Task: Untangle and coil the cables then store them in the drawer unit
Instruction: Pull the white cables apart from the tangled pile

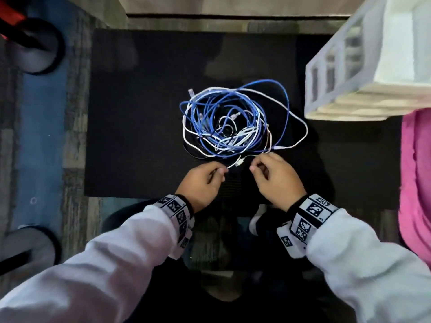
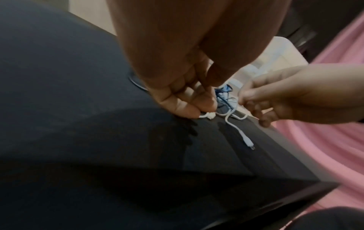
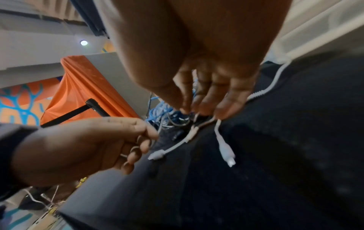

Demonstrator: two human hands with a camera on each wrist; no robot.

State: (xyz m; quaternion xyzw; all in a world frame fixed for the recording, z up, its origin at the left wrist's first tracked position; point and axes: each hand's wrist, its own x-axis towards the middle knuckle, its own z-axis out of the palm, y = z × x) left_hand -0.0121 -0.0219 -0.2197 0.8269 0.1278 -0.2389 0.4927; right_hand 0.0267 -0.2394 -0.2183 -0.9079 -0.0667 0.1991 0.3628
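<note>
A tangle of blue and white cables (image 1: 224,122) lies in the middle of a black mat (image 1: 130,127). Just in front of it, my left hand (image 1: 220,173) pinches a thin white cable (image 1: 231,166) at the near edge of the tangle. Close to my left fingertips (image 2: 189,109) lies a small white connector (image 2: 210,116). My right hand (image 1: 255,165) pinches another white strand beside it. Below my right fingers (image 3: 204,107) a white plug end (image 3: 226,153) hangs free, and a second plug (image 3: 156,155) rests on the mat. The white drawer unit (image 1: 349,73) stands at the back right.
Pink cloth (image 1: 417,173) lies to the right of the mat. Blue and grey carpet (image 1: 42,136) lies to the left, with round black-rimmed feet (image 1: 35,50) on it. A loose white cable loop (image 1: 300,127) reaches toward the drawer unit. An orange drape (image 3: 82,93) hangs beyond.
</note>
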